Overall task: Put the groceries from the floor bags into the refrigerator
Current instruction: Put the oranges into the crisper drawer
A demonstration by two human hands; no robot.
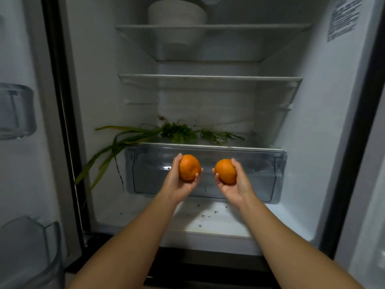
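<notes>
Two oranges held in front of the closed crisper, fridge door open.

We cup one round orange fruit (189, 167) in our left hand (179, 182) and a second orange fruit (225, 171) in our right hand (233, 184), fingers curled round each, both just before the clear plastic crisper drawer (270, 174) of the white refrigerator (312, 122). Drawer looks shut, so we judge the glass shelf above it (208, 145), beside the wilted green onions and herbs (177, 132), the easier spot: set each fruit well back from the edge so it cannot roll out.
</notes>
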